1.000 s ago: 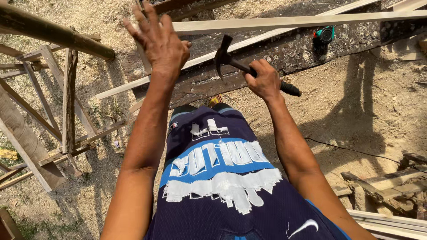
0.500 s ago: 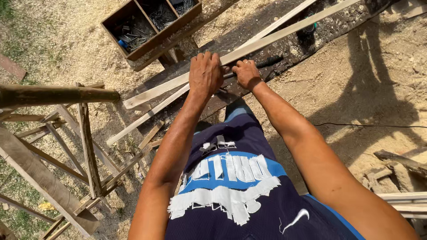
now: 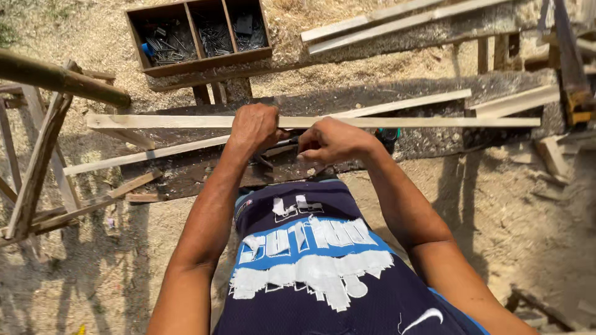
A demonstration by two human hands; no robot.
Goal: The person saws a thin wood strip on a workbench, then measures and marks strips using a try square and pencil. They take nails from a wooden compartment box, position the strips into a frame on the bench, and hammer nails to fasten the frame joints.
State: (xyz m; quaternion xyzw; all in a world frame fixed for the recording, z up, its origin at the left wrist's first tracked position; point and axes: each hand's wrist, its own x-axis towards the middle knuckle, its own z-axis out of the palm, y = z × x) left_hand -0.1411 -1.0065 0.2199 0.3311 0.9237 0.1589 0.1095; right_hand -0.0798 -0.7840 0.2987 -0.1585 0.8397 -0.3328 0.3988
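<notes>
L hand [image 3: 253, 126] at approx centre frame, knuckles up, fingers curled over a long pale wood strip [image 3: 434, 122] — clenched on it. R hand [image 3: 332, 141] just beside it at 3 o'clock, fingers folded in, also against the strip's near edge; looks closed round it, but the fingertips are hidden so can't tell for sure how much it grips. Strip runs horiz. across the view, from 9 o'clock side to 3 o'clock side, lying flat over a dark weathered plank desk [image 3: 447, 93].

Second wood strip [image 3: 149, 155] sits under the L hand, angled from 8 o'clock up toward 2 o'clock, crossing beneath the first; its far end [image 3: 428, 99] shows past the R hand. A dark tool bit shows between the wrists, too hidden to name.

At 11–12 o'clock: a brown wooden box [image 3: 198, 62] w/ three compartments, all holding dark nails; small blue item in the L compartment. At 1 o'clock, two more pale battens [image 3: 385, 25] lying side by side on sandy ground. At 9 o'clock, a rough timber frame [image 3: 37, 167] w/ a round pole [image 3: 56, 77] on top. At 3 o'clock, offcuts and a yellow-handled tool [image 3: 577, 105], unclear what kind. Person wears a dark navy jersey [image 3: 323, 279] w/ blue-white print.
</notes>
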